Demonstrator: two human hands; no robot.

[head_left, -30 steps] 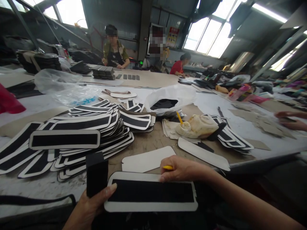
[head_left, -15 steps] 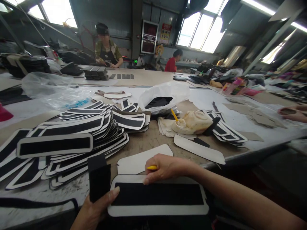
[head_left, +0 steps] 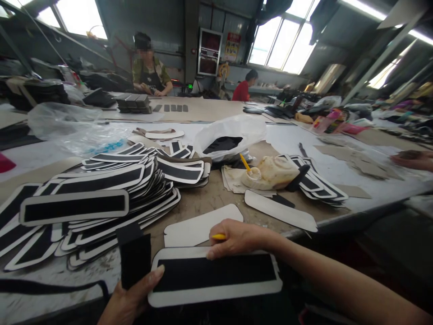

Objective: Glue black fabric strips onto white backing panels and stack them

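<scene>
Head view: nearest, the left hand [head_left: 130, 295] grips the left end of a pale-edged panel [head_left: 216, 273], thumb on its face, with a folded black strip [head_left: 135, 257] standing up in the same grasp. The right hand [head_left: 233, 239] is curled around a yellow stick [head_left: 219, 236], its thumb at the panel's far edge. The panel is tilted in front of the surface [head_left: 101, 266]. Just beyond it lies a pale blank [head_left: 203, 225]; a pale strip [head_left: 280, 211] is farther right. At left spreads a heap of similar panels [head_left: 74, 207]. Past the blank sit a stained container [head_left: 274, 171] with another yellow stick [head_left: 245, 162] in it, then a white bag [head_left: 250, 131]. At far right is a co-worker's hand [head_left: 412, 159]. Farther back are a person in an apron [head_left: 152, 76] and a person in red [head_left: 241, 91].
</scene>
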